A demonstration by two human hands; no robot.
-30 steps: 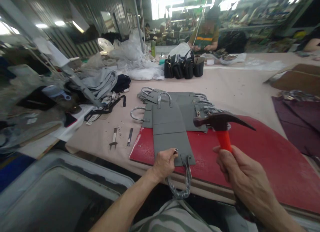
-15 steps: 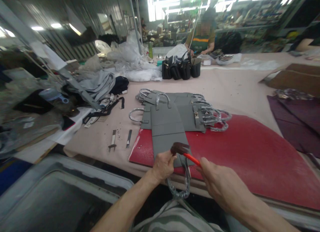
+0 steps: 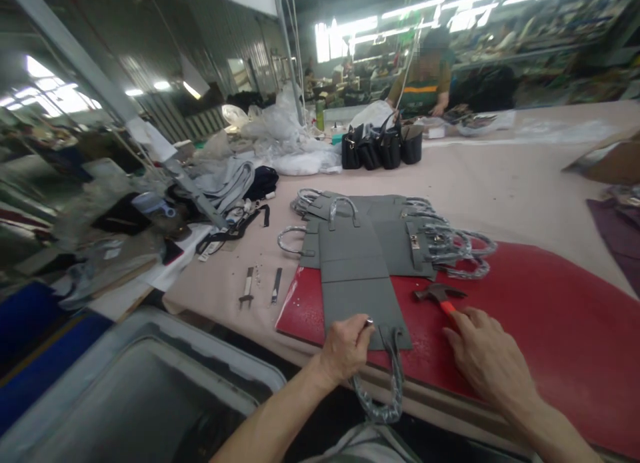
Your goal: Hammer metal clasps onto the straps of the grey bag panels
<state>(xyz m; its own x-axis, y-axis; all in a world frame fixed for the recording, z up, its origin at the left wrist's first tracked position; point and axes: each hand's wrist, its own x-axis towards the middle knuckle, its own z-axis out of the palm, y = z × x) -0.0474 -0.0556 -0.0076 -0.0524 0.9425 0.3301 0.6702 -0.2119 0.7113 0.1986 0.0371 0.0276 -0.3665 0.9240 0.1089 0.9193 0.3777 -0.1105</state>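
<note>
Grey leather panel (image 3: 355, 303): L fingers (image 3: 361, 330) pinch rivet (image 3: 369, 322) by wrapped handle (image 3: 385, 403); R fingers (image 3: 463, 330) spread on red mat (image 3: 530, 316), beside hammer (image 3: 439, 293)

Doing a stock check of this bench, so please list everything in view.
grey leather bag panels: several, grey, overlapping across the bench and red board
plastic-wrapped bag handles: several, silvery, attached to the panels
claw hammer: one, dark head with orange handle, on the red board
red board: one, red, on the bench
bench cover: one, pale pink, under everything
hand tools: two, metal and dark, left of the panels
black handbags: four, black, far end of the bench
purple leather sheets: some, purple, right edge
co-worker: one, green striped top, beyond the bench
left hand: one, gripping the nearest panel
right hand: one, open, beside the hammer
</note>
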